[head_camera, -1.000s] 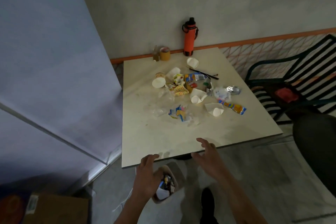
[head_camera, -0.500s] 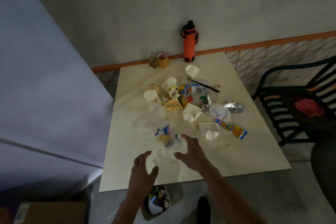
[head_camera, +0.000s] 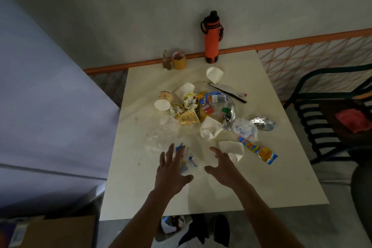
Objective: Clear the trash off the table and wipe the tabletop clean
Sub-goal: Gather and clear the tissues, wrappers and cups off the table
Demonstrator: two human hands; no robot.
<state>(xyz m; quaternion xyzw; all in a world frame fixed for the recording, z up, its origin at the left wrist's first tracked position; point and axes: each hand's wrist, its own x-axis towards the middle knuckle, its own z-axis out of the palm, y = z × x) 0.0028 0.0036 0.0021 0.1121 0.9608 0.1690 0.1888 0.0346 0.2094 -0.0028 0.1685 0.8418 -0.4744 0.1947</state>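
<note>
While both hands hover over the near half of the tabletop (head_camera: pixel 128 191), the blue wrapper (head_camera: pixel 186 159) lies between them, partly hidden under the left hand (head_camera: pixel 173 173), whose fingers are spread and empty. Its long axis cannot be made out. The right hand (head_camera: pixel 220 164) is also splayed, holding nothing, a little to the wrapper's right, with a crushed white cup (head_camera: pixel 233 150) just beyond its fingertips. Most trash sits farther off, mid-table. A bin (head_camera: pixel 174 224) shows below the near edge. Judging by position, the left hand is nearer the wrapper.
</note>
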